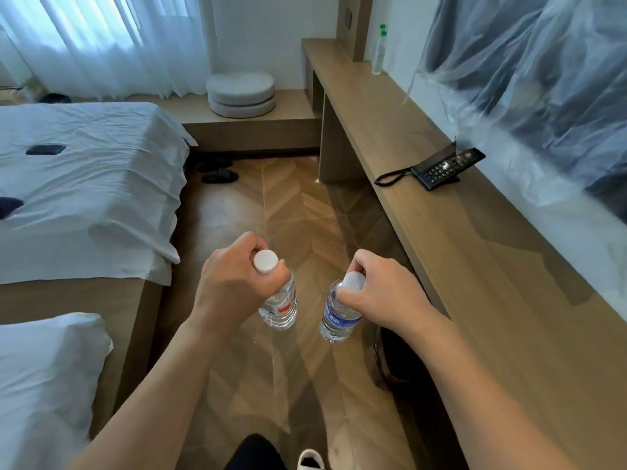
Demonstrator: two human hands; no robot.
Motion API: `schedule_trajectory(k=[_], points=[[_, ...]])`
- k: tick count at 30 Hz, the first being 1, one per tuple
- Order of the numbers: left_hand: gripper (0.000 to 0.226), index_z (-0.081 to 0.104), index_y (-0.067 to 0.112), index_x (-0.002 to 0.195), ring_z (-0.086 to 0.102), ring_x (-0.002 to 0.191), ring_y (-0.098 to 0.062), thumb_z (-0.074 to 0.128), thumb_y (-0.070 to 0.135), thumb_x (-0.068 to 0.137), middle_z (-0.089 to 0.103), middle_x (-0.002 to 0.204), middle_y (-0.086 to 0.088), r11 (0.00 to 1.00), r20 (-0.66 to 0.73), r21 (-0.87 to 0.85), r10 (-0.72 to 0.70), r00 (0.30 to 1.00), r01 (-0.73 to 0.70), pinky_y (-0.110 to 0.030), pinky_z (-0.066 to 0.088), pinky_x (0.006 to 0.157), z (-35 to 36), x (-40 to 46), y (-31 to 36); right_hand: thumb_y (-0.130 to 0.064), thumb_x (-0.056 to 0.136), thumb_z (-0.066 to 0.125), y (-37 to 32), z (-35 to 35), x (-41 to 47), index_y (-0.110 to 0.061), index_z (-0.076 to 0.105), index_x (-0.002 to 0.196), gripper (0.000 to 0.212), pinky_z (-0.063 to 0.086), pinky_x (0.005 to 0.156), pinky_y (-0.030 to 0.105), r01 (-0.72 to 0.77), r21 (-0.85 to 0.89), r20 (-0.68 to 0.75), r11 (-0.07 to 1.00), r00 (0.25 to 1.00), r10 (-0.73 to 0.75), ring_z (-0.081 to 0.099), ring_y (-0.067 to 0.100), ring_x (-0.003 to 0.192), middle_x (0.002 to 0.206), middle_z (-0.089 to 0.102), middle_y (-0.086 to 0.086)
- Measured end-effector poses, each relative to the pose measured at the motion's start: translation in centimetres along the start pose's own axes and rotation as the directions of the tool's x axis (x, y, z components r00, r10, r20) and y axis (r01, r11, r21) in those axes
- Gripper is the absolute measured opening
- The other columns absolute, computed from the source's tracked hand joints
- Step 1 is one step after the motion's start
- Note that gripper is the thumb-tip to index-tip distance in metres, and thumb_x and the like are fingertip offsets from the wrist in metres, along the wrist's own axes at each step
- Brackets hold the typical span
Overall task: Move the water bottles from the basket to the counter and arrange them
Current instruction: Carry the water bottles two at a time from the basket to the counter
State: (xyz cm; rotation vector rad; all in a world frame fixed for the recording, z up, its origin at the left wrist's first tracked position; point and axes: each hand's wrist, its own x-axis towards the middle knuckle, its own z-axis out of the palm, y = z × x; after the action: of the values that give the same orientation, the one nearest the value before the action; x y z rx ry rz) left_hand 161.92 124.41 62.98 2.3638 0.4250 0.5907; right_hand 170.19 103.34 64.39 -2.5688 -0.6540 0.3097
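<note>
At the far left stands a bed (84,184) under a rumpled white sheet, with a dark flat object (45,149) lying on top of it; what it is cannot be told. A white pillow (44,378) lies at the near end of the bed. Past the far end of the bed, a low wooden platform carries two stacked round grey cushions (241,93), and a pair of dark slippers (219,171) sits on the herringbone wood floor (291,212) between the bed and the counter.

Over that floor, between bed and counter, the left hand (234,283) is wrapped around the neck of a red-labelled water bottle (281,305), fingers curled just under its white cap, the bottle hanging roughly upright in the air. Just beside it, apart from it, the right hand (380,296) grasps a blue-labelled water bottle (337,317) by the neck and cap in the same way, also held clear of the floor and short of the counter's edge.

Below the right forearm, against the foot of the counter, a dark rounded container (393,361) shows partly; whether it is the basket cannot be told.

The long wooden counter (475,266) runs along the right. On it, near the wall, sits a black corded telephone (444,167), and at the counter's far end stands a clear bottle with a green top (379,50). Above the counter hangs translucent plastic sheeting (529,72).
</note>
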Motion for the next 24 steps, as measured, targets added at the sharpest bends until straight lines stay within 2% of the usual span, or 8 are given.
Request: schedule_trajectory(k=[2, 4, 9, 13, 15, 18, 24], points=[[0.026, 0.056, 0.020, 0.079, 0.060, 0.060, -0.012, 0.069, 0.041, 0.070, 0.059, 0.063, 0.009, 0.999, -0.022, 0.032, 0.019, 1.000, -0.018, -0.036, 0.052, 0.055, 0.9, 3.5, -0.3, -0.046, 0.077, 0.067, 0.3, -0.5, 3.4, -0.029, 0.048, 0.081, 0.026, 0.030, 0.048, 0.017, -0.008, -0.018, 0.007, 1.000, 1.000, 0.008, 0.053, 0.004, 0.061, 0.075, 0.059, -0.009], [0.024, 0.057, 0.023, 0.079, 0.060, 0.062, -0.012, 0.072, 0.039, 0.071, 0.060, 0.064, 0.011, 0.999, -0.011, 0.049, -0.023, 1.000, 0.023, -0.033, 0.051, 0.058, 2.2, 7.7, -1.0, -0.048, 0.078, 0.067, 0.7, -0.8, 7.6, -0.029, 0.048, 0.081, 0.027, 0.028, 0.048, 0.017, -0.014, -0.025, 0.014, 1.000, 1.000, 0.014, 0.053, 0.004, 0.061, 0.075, 0.059, -0.010], [0.023, 0.054, 0.026, 0.072, 0.058, 0.062, -0.008, 0.074, 0.038, 0.069, 0.060, 0.061, 0.010, 0.998, 0.009, 0.030, -0.063, 0.998, 0.063, -0.025, 0.040, 0.056, 5.4, 18.2, -3.8, -0.046, 0.075, 0.066, 1.2, -0.7, 19.2, -0.027, 0.049, 0.078, 0.026, 0.035, 0.051, 0.022, -0.039, -0.022, 0.033, 0.999, 0.999, 0.040, 0.056, 0.009, 0.065, 0.074, 0.059, -0.008], [0.023, 0.055, 0.023, 0.074, 0.059, 0.062, -0.010, 0.074, 0.036, 0.069, 0.061, 0.061, 0.007, 0.998, 0.058, 0.013, -0.059, 0.997, 0.058, -0.028, 0.045, 0.058, 6.9, 27.2, -5.6, -0.047, 0.075, 0.067, 0.8, -1.6, 28.6, -0.027, 0.051, 0.080, 0.026, 0.044, 0.053, 0.024, -0.065, -0.033, 0.050, 0.997, 0.997, 0.066, 0.060, 0.010, 0.068, 0.075, 0.060, -0.007], [0.023, 0.056, 0.023, 0.076, 0.060, 0.063, -0.012, 0.074, 0.035, 0.069, 0.061, 0.062, 0.007, 0.999, 0.064, 0.014, -0.032, 0.997, 0.031, -0.030, 0.048, 0.060, 7.7, 31.7, -6.2, -0.046, 0.074, 0.068, 0.6, -2.4, 32.9, -0.027, 0.050, 0.079, 0.026, 0.045, 0.053, 0.025, -0.067, -0.017, 0.022, 0.998, 0.998, 0.067, 0.059, 0.010, 0.067, 0.074, 0.060, -0.007], [0.024, 0.056, 0.021, 0.078, 0.060, 0.065, -0.015, 0.074, 0.036, 0.071, 0.061, 0.064, 0.006, 1.000, 0.062, 0.021, -0.004, 0.998, 0.002, -0.033, 0.050, 0.061, 9.0, 38.3, -6.8, -0.046, 0.074, 0.067, 0.5, -3.7, 39.0, -0.028, 0.050, 0.079, 0.025, 0.056, 0.057, 0.032, -0.053, -0.001, -0.023, 0.999, 0.998, 0.053, 0.061, 0.012, 0.067, 0.074, 0.060, -0.007], [0.022, 0.055, 0.025, 0.077, 0.060, 0.064, -0.012, 0.069, 0.041, 0.069, 0.061, 0.064, 0.007, 1.000, 0.062, 0.000, -0.012, 0.998, 0.012, -0.036, 0.052, 0.060, 13.1, 51.2, -9.0, -0.053, 0.072, 0.064, 2.1, -5.4, 52.4, -0.028, 0.051, 0.081, 0.029, 0.060, 0.062, 0.035, -0.075, -0.013, -0.035, 0.997, 0.997, 0.074, 0.062, 0.013, 0.071, 0.076, 0.060, -0.009]])
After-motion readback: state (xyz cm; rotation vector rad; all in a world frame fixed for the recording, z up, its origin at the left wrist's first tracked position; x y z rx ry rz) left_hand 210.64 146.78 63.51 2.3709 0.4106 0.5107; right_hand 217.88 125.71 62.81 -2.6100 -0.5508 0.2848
